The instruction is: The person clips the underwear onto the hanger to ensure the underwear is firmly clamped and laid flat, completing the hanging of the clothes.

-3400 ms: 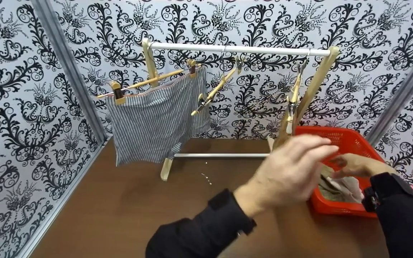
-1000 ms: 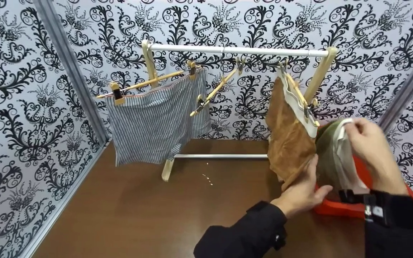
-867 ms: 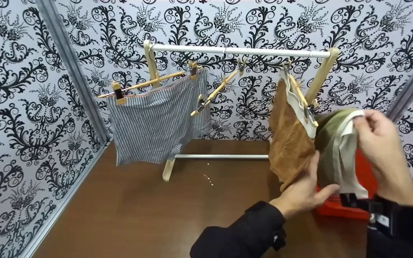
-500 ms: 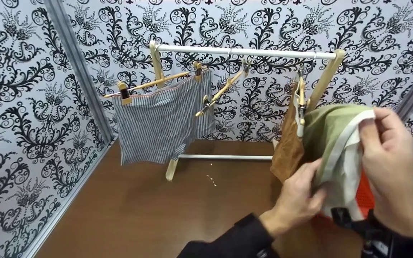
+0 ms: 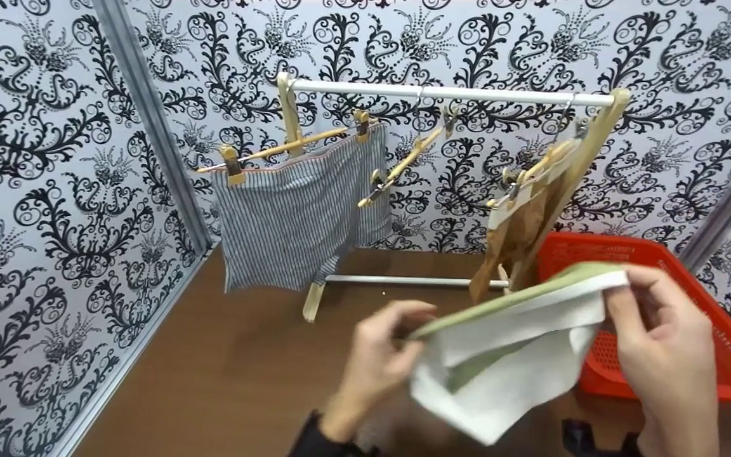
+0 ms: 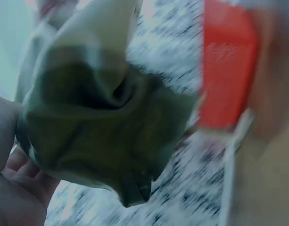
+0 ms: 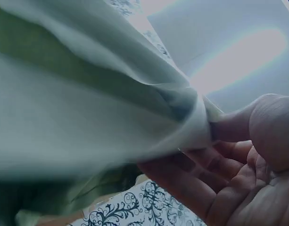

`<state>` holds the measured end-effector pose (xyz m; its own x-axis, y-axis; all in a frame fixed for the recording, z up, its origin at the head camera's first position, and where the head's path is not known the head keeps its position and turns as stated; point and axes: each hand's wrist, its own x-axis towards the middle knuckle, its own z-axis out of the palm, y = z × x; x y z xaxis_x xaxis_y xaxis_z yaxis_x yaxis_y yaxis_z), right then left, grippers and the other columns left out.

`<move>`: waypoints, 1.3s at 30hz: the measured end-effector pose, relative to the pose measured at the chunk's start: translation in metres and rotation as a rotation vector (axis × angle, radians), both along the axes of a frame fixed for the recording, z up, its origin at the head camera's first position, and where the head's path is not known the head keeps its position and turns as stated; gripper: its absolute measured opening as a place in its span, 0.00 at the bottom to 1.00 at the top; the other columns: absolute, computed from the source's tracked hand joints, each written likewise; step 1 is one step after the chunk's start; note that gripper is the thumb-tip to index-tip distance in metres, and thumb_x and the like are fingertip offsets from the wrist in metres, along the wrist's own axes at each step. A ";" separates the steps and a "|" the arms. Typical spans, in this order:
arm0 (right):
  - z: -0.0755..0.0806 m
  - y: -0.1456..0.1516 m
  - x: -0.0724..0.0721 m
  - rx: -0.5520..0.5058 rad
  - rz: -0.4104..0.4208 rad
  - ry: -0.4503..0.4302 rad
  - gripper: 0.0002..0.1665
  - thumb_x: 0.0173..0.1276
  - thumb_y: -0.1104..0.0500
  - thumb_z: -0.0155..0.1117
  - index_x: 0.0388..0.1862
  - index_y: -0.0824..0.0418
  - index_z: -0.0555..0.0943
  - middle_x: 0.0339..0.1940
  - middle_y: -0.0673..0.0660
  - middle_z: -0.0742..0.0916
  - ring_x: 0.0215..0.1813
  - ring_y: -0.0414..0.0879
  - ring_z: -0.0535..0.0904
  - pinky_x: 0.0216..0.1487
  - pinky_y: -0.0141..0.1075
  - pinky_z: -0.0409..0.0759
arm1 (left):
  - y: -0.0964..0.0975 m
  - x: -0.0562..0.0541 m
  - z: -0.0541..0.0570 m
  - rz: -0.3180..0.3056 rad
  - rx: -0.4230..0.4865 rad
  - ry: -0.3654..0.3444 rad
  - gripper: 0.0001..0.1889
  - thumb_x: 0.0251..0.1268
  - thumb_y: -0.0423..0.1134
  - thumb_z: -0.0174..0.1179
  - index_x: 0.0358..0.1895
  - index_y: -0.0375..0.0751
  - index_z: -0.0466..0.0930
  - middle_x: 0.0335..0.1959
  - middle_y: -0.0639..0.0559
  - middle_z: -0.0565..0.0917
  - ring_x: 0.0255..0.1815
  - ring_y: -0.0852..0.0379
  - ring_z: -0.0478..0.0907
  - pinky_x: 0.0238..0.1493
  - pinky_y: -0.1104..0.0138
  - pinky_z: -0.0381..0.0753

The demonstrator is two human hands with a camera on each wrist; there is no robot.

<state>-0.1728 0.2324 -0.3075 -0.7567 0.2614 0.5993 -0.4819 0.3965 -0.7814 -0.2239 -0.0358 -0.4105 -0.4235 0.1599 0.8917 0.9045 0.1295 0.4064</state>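
Note:
A green garment with a wide white waistband (image 5: 524, 362) is stretched between my two hands in the head view, its waist opening turned towards me. My left hand (image 5: 381, 362) pinches the left end of the waistband between thumb and fingers. At the other end, my right hand (image 5: 667, 343) pinches the band's corner; the right wrist view shows the thumb (image 7: 234, 126) pressed on the white cloth. Green fabric (image 6: 102, 127) hangs in folds beside the left palm in the left wrist view. Behind the hands, a brown garment (image 5: 521, 228) with a pale band hangs from the right-hand clip hanger (image 5: 546, 158).
A rack with a white rail (image 5: 454, 94) stands at the back. On its left a striped cloth (image 5: 296, 216) hangs by two clips; the middle hanger (image 5: 407, 162) carries no garment. A red basket (image 5: 721, 324) sits at the right on the brown table (image 5: 213, 381).
The brown garment appears on the right hanger, which has swung since. The right hand has brought the green garment from the basket towards me; the left hand has left the brown garment and taken the waistband.

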 end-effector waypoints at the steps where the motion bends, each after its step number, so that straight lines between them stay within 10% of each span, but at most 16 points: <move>1: -0.004 -0.002 0.001 0.034 -0.024 -0.013 0.12 0.74 0.71 0.59 0.53 0.70 0.82 0.43 0.55 0.88 0.41 0.46 0.84 0.43 0.27 0.82 | -0.011 0.001 0.004 0.008 0.016 -0.017 0.21 0.51 0.15 0.63 0.50 0.32 0.82 0.40 0.45 0.87 0.37 0.55 0.86 0.38 0.68 0.85; 7: -0.025 -0.012 -0.004 0.186 -0.029 -0.081 0.12 0.71 0.70 0.64 0.51 0.64 0.86 0.42 0.40 0.88 0.42 0.35 0.85 0.43 0.22 0.80 | -0.066 0.004 0.020 0.110 0.043 -0.042 0.13 0.56 0.20 0.68 0.42 0.37 0.86 0.37 0.49 0.89 0.32 0.56 0.85 0.33 0.67 0.85; 18: -0.037 -0.044 -0.025 0.373 0.145 -0.005 0.12 0.65 0.73 0.69 0.45 0.61 0.86 0.35 0.53 0.90 0.32 0.36 0.84 0.33 0.26 0.82 | -0.101 -0.001 0.024 0.366 0.092 -0.052 0.07 0.57 0.28 0.73 0.38 0.41 0.89 0.34 0.51 0.89 0.27 0.59 0.81 0.28 0.72 0.77; 28: -0.064 -0.067 -0.053 0.538 0.279 -0.196 0.05 0.73 0.65 0.65 0.41 0.55 0.84 0.30 0.44 0.84 0.31 0.40 0.77 0.35 0.36 0.77 | -0.100 -0.015 0.003 0.555 -0.082 -0.084 0.03 0.63 0.39 0.72 0.37 0.44 0.90 0.33 0.60 0.88 0.35 0.63 0.83 0.40 0.67 0.81; 39: -0.107 -0.052 -0.092 0.695 0.178 -0.379 0.05 0.72 0.61 0.65 0.36 0.61 0.81 0.29 0.53 0.85 0.36 0.53 0.81 0.40 0.52 0.78 | -0.092 -0.040 -0.046 0.803 -0.328 -0.252 0.07 0.59 0.39 0.74 0.38 0.43 0.89 0.34 0.51 0.87 0.37 0.48 0.84 0.38 0.52 0.83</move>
